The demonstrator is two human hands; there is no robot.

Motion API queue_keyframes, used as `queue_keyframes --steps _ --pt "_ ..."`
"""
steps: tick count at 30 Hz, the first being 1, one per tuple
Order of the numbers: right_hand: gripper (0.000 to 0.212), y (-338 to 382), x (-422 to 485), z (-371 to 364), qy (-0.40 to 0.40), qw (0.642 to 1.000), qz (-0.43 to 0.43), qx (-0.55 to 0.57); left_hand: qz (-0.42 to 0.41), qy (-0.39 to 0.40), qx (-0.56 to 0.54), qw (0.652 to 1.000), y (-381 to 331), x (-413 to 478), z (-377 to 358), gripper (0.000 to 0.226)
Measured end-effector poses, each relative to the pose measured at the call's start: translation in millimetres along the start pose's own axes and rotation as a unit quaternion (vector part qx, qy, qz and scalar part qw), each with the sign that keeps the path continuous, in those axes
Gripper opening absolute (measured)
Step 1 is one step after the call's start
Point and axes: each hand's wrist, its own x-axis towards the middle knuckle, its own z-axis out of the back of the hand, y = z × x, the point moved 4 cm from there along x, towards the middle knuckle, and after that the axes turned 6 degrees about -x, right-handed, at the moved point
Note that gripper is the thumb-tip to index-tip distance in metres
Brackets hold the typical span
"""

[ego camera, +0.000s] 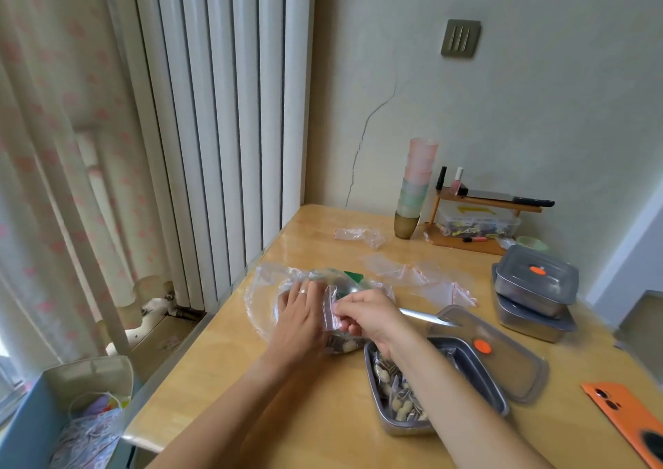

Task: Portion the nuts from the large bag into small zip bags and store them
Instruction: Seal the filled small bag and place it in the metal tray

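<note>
The small zip bag [330, 319] is right in the middle of the action, held upright over the wooden table [222, 389] between both hands, with pale nuts and striped seeds showing in its bottom end. The right hand [364, 312] is curled in tight, fingertips pinching the bag's top edge by the red strip. The left hand [299, 312], ring on one finger, has its fingers out fairly straight, laid against the bag's left side and on the large bag [263, 291] beneath. That large bag sprawls clear and crumpled just behind the hands, a flash of green inside it. A shiny metal utensil handle [427, 317] pokes out to the right from behind the right hand; whether that hand grips it, I can't tell. Under the right wrist sits an open steel container [498, 397] with filled little bags inside, its lid [509, 364] with an orange dot lying just beside it. Farther back, empty zip bags [436, 282] are scattered flat, two closed containers [536, 284] are stacked at the right, and an orange phone [626, 415] lies near the table's edge.
</note>
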Motion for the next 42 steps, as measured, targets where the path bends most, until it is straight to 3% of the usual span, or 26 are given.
queue_keyframes --steps 5,7,10,18,24,31,42 --pt "0.013 -1 1 -6 -0.027 0.999 0.022 -0.009 -0.027 -0.051 -0.046 0.997 -1 -13 5 0.073" --pt "0.012 -1 5 -3 -0.047 0.998 0.040 -0.020 -0.041 -0.078 -0.047 0.995 -2 -17 7 0.064" --pt "0.012 -2 12 -1 -0.059 0.996 0.060 -0.040 -0.028 -0.109 -0.032 0.993 -1 -18 11 0.030" --pt "0.014 -13 16 -7 0.030 0.990 0.108 -0.083 0.015 -0.070 -0.044 0.996 -1 -17 9 0.026" --pt "0.016 -14 20 -10 0.027 0.980 0.158 -0.115 0.072 -0.075 -0.008 0.995 9 -15 5 0.031" --pt "0.009 -17 24 -8 0.020 0.975 0.185 -0.121 0.093 -0.087 -0.057 0.990 11 -14 8 0.027" --pt "0.010 -19 24 -8 -0.009 0.972 0.190 -0.135 0.057 -0.052 -0.144 0.987 12 -13 7 0.032"
